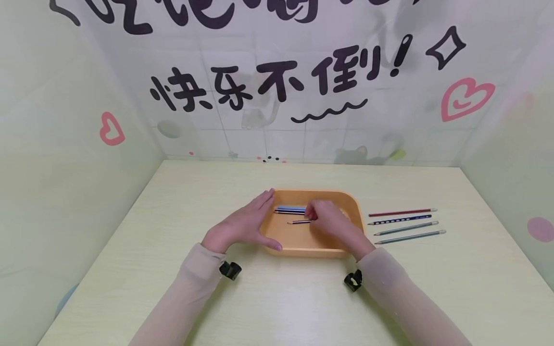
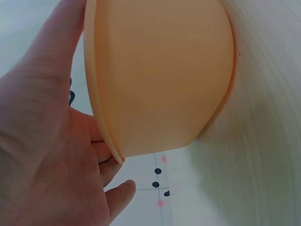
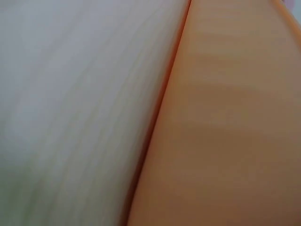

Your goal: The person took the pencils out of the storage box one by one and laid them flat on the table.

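Note:
An orange plastic tray stands on the table between the two hands. My left hand rests along its left side, fingers extended toward the back corner and thumb over the front rim. From the left wrist, the hand shows against the rim of the tray. Inside the tray, my right hand pinches a dark pencil, whose tip points left. Behind it, blue and dark pencils lie along the back wall, partly hidden by that hand. The right wrist view shows only the tray's outer wall and tabletop.
Right of the tray, several pencils lie roughly parallel on the table: a red one, a dark patterned one and grey-blue ones. A printed sheet stands behind the table, with pale side walls left and right.

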Available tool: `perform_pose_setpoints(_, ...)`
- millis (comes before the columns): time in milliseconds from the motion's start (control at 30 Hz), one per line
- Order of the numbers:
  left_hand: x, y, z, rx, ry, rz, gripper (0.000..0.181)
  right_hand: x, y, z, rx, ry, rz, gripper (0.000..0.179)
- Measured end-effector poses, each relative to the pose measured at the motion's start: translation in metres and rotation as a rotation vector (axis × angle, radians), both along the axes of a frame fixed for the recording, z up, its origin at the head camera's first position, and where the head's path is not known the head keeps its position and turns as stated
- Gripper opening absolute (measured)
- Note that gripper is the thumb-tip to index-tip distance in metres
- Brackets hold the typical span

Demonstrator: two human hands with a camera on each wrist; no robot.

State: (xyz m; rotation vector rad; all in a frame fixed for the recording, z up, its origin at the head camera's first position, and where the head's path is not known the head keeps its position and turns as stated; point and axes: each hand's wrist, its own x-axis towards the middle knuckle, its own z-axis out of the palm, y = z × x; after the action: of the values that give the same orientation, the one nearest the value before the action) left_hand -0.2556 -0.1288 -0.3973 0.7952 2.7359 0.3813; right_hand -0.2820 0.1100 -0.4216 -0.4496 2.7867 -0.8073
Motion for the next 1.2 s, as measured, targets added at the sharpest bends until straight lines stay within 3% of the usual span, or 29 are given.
perform_pose_setpoints(433,-0.0006,0.0003,0.0005,-0.005,-0.006,0.008,0.134,-0.0007,-0.0023,-0.0023,0.094,0.007,0.070,0.017)
perform_pose_setpoints(667,-0.0008,-0.0002,-0.0010,-0.007,-0.001,0.006,0.133,0.0003,-0.0001,-0.0008,0.210,0.063,0.237,0.012)
perform_pose_setpoints(833,0.0005,0.0000,0.0011,0.001,-0.015,0.007,0.133,0.0015,0.0023,-0.0012,0.183,0.048,0.298,0.011)
perform_pose_setpoints(1200,0.0007,-0.0005,-0.0002,-0.002,-0.012,0.019,0.133,0.0049,0.0068,0.0057,0.077,0.018,0.343,0.011)
